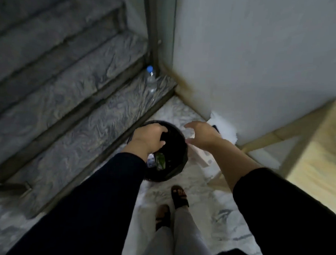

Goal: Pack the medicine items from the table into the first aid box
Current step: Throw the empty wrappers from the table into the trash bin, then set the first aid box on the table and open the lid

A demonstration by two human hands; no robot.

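No medicine item or first aid box shows in the head view. A round black bin (174, 173) stands on the marble floor at the foot of the stairs, with a green wrapper (161, 161) and other scraps inside. My left hand (148, 139) hangs over the bin's far rim, fingers curled downward; the dark interior hides whether it holds anything. My right hand (203, 135) hovers just right of the bin, fingers spread and empty. Both arms wear dark sleeves.
Grey marble stairs (68, 96) rise on the left, with a blue-capped water bottle (151, 79) on the lowest step. A white fluffy thing (224, 128) lies at the wall's base. A light wooden table (316, 153) stands at the right. My sandalled feet (179, 197) are below the bin.
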